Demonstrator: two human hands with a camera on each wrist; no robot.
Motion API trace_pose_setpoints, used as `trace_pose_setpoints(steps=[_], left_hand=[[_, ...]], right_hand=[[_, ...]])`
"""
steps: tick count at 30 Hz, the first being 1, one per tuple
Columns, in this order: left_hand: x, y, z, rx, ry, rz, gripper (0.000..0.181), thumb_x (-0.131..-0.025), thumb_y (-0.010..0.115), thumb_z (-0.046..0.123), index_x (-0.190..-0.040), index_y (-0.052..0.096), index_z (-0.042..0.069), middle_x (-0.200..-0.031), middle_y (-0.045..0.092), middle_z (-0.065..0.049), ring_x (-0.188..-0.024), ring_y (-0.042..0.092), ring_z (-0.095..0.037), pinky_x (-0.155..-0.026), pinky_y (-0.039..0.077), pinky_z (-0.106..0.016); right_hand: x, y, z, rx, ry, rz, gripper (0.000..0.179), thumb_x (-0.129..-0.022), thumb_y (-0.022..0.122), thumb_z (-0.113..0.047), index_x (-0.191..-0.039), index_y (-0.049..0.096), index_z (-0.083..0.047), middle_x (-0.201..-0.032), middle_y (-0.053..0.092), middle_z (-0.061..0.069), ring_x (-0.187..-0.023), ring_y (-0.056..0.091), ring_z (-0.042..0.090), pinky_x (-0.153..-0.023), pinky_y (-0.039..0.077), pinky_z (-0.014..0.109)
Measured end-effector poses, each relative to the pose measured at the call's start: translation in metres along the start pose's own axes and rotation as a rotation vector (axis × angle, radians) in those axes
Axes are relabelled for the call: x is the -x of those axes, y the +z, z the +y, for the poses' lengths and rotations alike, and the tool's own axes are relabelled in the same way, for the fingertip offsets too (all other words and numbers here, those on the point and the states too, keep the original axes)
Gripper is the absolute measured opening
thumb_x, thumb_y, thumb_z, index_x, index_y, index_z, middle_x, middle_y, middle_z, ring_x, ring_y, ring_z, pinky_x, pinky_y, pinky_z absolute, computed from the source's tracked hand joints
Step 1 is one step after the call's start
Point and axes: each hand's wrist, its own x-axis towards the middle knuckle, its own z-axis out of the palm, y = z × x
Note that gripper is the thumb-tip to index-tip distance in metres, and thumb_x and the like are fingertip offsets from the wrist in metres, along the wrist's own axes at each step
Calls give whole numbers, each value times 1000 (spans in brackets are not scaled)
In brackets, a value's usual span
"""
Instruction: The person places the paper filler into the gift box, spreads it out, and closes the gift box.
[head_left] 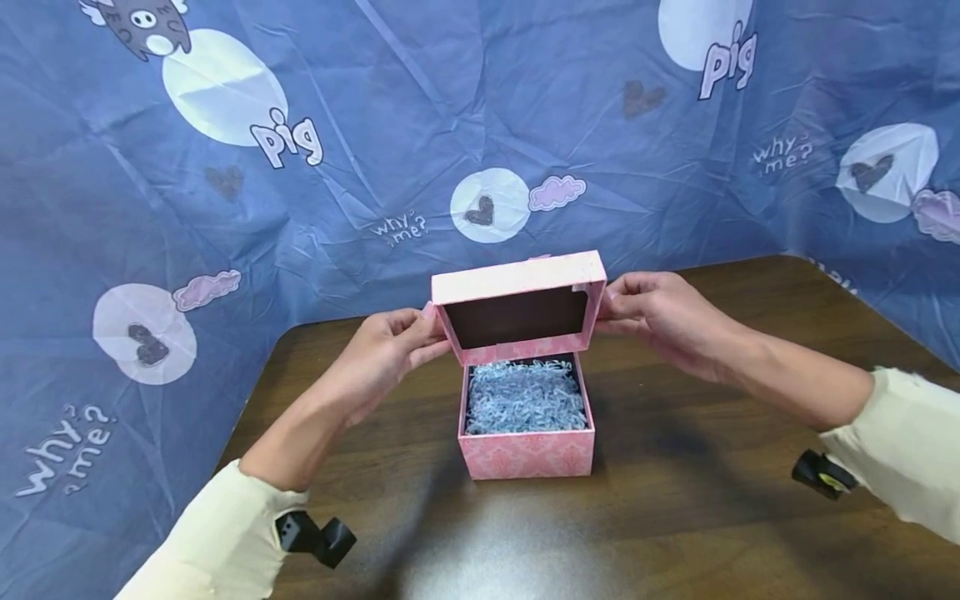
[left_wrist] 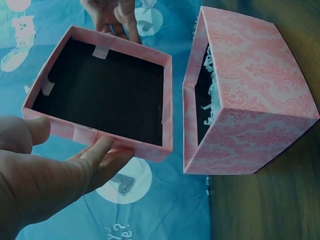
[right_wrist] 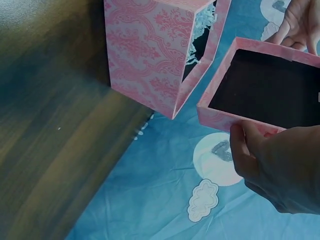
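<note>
A pink patterned gift box (head_left: 527, 455) stands on the table, filled with pale blue shredded paper (head_left: 527, 397). Above its back edge the pink lid (head_left: 517, 281) is tilted, its black inside facing the head camera. My left hand (head_left: 386, 350) grips the lid's left side; in the left wrist view the fingers (left_wrist: 102, 150) lie along the lid's outer wall. On the opposite side my right hand (head_left: 667, 321) holds the lid between thumb and fingers. Small strips of tape show inside the lid (left_wrist: 100, 95) in the left wrist view.
The brown wooden table (head_left: 675, 500) extends around the box on all sides. Behind it hangs a creased blue cloth (head_left: 390, 150) printed with pigs, hearts and words. Black wrist cameras (head_left: 315, 537) sit at both cream sleeves (head_left: 217, 533).
</note>
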Motion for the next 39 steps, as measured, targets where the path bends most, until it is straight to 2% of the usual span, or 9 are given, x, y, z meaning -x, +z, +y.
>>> trace_pose_setpoints(steps=[6,11,14,17,20,24,26,34,39], left_hand=[[0,-5,-4,48,2,-59,40,-104,35,4,-132,33,-23,-144,35,-30,-136,35,-34,-104,38,-29],[1,-8,-6,41,-10,-70,36,-100,38,-5,-130,36,-24,-135,41,-34,-125,48,-27,-103,39,-27],[2,-10,-7,12,2,-79,35,-99,40,-6,-130,38,-23,-128,50,-27,-115,55,-17,-101,41,-25],[3,-12,-7,-30,15,-80,35,-98,43,-5,-129,42,-20,-123,55,-20,-108,57,-13,-97,44,-23],[4,-13,-8,-97,19,-72,36,-96,50,-3,-130,47,-14,-128,56,-18,-110,57,-17,-96,44,-26],[4,-12,-9,-183,8,-61,40,-92,59,-1,-131,52,-6,-142,48,-13,-122,52,-22,-100,43,-30],[5,-12,-10,-203,6,-58,40,-90,61,-3,-130,53,-5,-147,44,-11,-128,49,-23,-100,43,-30],[7,-7,-14,-122,37,-80,43,-85,59,-16,-127,51,-12,-151,36,-14,-129,46,-32,-95,46,-28],[9,-5,-17,-154,44,-81,48,-82,57,-22,-129,48,-13,-152,33,-15,-130,45,-36,-92,48,-31]], right_hand=[[-2,-3,6,7,-3,-15,12,-96,45,3,-102,50,12,-102,58,10,-107,57,20,-99,44,32],[-3,-5,6,32,-4,-6,13,-94,48,4,-104,52,12,-97,63,5,-99,59,15,-91,47,24],[-2,-6,6,78,0,0,11,-92,51,5,-102,54,8,-95,61,3,-92,56,14,-82,47,21],[-1,-6,7,145,-3,-6,14,-90,53,6,-103,54,9,-94,58,4,-88,52,14,-76,45,21],[0,-5,9,202,-10,-12,23,-86,55,9,-109,53,13,-96,58,6,-88,53,14,-76,46,22],[1,-2,11,271,-25,0,29,-85,57,11,-114,54,14,-103,62,12,-90,58,11,-78,49,23],[2,-1,12,318,-41,9,27,-85,58,10,-112,57,12,-106,63,16,-90,60,13,-78,50,23],[5,2,17,435,-108,10,21,-86,55,11,-105,60,8,-112,61,20,-94,59,19,-77,52,25],[5,4,20,474,-170,21,17,-83,57,13,-100,60,9,-114,60,21,-98,58,23,-76,51,19]])
